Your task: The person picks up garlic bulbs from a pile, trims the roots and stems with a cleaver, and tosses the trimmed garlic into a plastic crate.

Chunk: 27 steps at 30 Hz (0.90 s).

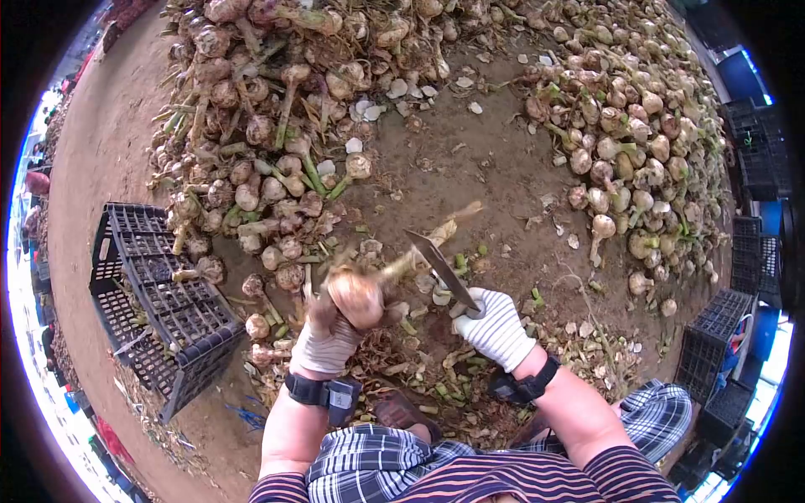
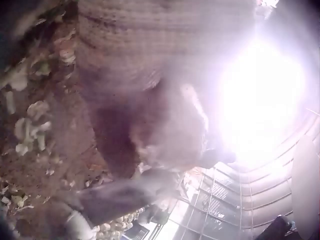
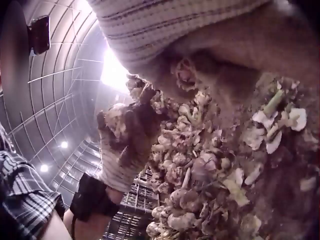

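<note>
My left hand [image 1: 325,337], in a striped glove with dirt-darkened fingers, grips a garlic bulb [image 1: 356,298], blurred in the head view. The bulb's long pale stalk [image 1: 402,267] points away to the upper right. A knife [image 1: 444,275] is held by its handle in my gloved right hand [image 1: 496,327], its flat blade slanting up and left, the tip overlapping the stalk in this view. Seen from the right wrist, the left hand [image 3: 125,155] has its fingers around the bulb [image 3: 116,121]. Glare washes out much of the left wrist view, where the glove [image 2: 160,45] fills the top.
A heap of untrimmed garlic [image 1: 260,126] lies at the upper left, and a pile of garlic bulbs [image 1: 646,151] at the right. Cut stalks and peelings [image 1: 453,377] litter the ground by my feet. A black plastic crate [image 1: 172,293] stands tilted at the left; more crates [image 1: 713,335] line the right.
</note>
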Motion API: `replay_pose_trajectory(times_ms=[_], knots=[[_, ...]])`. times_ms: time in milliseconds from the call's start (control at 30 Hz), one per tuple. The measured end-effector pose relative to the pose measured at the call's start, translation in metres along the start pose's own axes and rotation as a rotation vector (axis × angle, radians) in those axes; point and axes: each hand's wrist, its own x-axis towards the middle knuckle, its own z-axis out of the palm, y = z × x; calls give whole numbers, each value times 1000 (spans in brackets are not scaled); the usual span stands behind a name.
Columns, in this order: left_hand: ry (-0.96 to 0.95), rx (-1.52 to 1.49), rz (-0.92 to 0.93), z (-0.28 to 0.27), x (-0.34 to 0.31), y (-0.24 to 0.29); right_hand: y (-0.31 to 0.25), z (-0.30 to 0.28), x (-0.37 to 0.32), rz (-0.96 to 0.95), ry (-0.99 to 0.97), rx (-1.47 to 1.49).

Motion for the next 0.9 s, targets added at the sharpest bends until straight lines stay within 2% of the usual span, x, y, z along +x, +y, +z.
replay_pose_trajectory(times_ms=[33,67,100,133,167,233,267,300,367,400,433,500,533,567,600,633,700,767,833,867,900], knots=[[251,-193,-150,8,-2,1,-1,-2,4,-41,-1,-67],[223,-113,-176,-1,-2,-5,-5,-5,7,-38,-2,-69],[193,-33,-200,-3,0,-8,-12,-9,9,-49,-18,-261],[107,-38,-285,-2,1,-9,-17,-13,9,-60,-32,-453],[18,-43,-370,0,4,-9,-18,-15,8,-57,-31,-456],[22,132,-598,-3,9,-6,-19,-18,7,-203,34,-545],[55,365,-572,-2,14,-10,-21,-21,9,-201,34,-548],[54,363,-572,2,19,-13,-23,-25,12,-141,-7,-648],[5,955,-366,11,28,-14,-25,-34,15,-21,-88,-844],[17,962,-434,23,28,-6,-12,-41,15,26,-89,-903],[-17,896,-210,31,24,-7,8,-51,18,185,-122,-948],[236,910,-221,56,44,12,58,-65,13,207,-102,-988],[214,880,-185,54,63,15,75,-60,15,197,-107,-995],[87,825,-128,58,86,13,91,-54,13,265,-26,-765],[-64,507,-69,96,92,14,96,-53,18,318,62,-533],[-190,625,88,90,114,4,83,-48,19,294,72,-417],[-180,676,184,116,129,18,86,-44,19,192,143,-201],[176,1194,687,48,186,22,60,-53,11,214,156,-239],[778,1824,559,-4,202,33,59,-59,8,212,188,-315],[793,2048,441,-35,202,27,66,-60,7,235,202,-299],[802,2265,303,-39,193,23,71,-60,7,260,212,-286]])
